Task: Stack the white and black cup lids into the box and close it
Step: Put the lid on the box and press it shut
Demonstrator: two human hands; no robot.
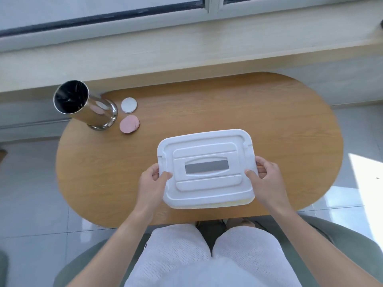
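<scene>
the left hand (154,179) and the right hand (264,175) grip the short ends of a white rectangular plastic box lid (205,168), thumbs on top and fingers curled under its rim, one at each side so the cover sits level and square; the lid rests over a pale cream box (238,203), only a sliver of which shows at the near edge, and appears to be in the course of being seated or pressed down; the cup lids are not visible, so whether they lie inside cannot be told; the box stands near the front of an oval wooden surface (290,121), just ahead of the seated person's knees; well apart at the far left, a shiny steel cylinder (83,104) stands beside a white round pad stack (129,105) and a pink round pad stack (129,123), out of the working area.
</scene>
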